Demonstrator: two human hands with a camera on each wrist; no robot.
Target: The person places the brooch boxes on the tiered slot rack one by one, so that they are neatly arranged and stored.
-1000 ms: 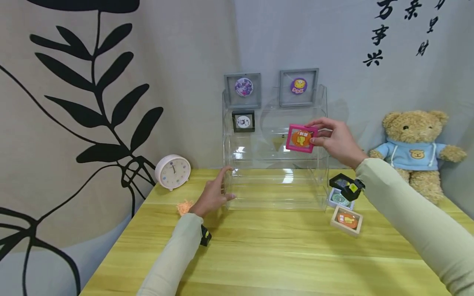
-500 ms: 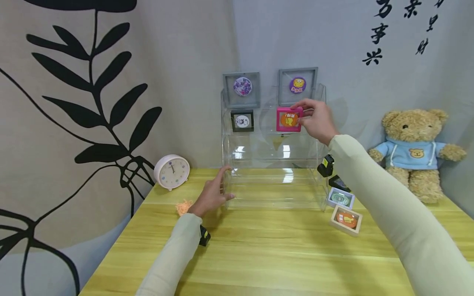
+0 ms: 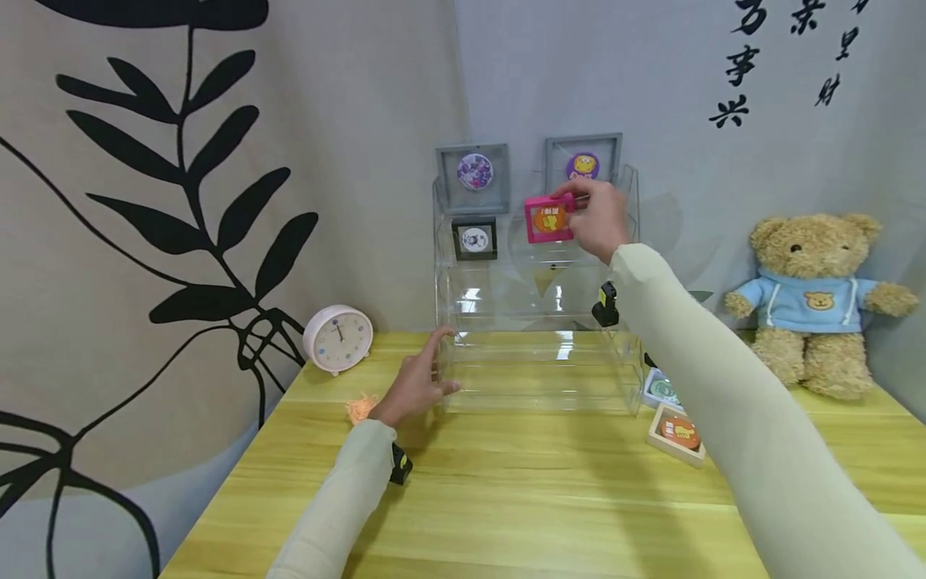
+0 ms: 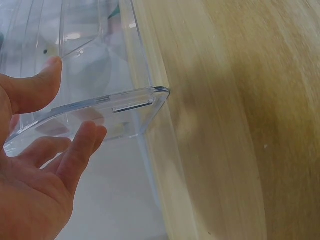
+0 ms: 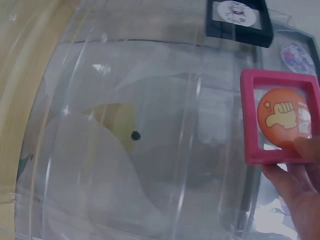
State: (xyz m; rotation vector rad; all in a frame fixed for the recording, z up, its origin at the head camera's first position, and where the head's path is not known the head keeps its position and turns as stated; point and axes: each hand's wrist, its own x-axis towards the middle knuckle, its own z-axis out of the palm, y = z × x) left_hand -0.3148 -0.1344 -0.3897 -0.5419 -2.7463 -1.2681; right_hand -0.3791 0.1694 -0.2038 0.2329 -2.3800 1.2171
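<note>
My right hand [image 3: 604,219] pinches a small pink display frame [image 3: 537,230] by its right edge, thumb in front. An orange badge with a yellow thumbs-up [image 5: 277,117] sits inside. It hangs in front of the upper part of a clear acrylic tiered rack [image 3: 506,400], right of a small black frame [image 3: 459,251] standing on a tier. Two grey frames, one with a purple floral badge [image 3: 474,171], stand on the top tier; my right hand partly covers the right grey frame [image 3: 553,157]. My left hand [image 4: 35,185] holds the rack's left side panel between thumb and fingers.
On the table right of the rack lie a wooden frame [image 3: 661,446] and a pale blue frame [image 3: 653,394], partly behind my sleeve. A teddy bear [image 3: 817,305] sits at the right. A pink clock [image 3: 338,339] and an orange fuzzy item [image 3: 359,408] stand left.
My right hand has moved the pink frame up and left, from the rack's right side to beside the black frame's tier. My left hand stays on the rack.
</note>
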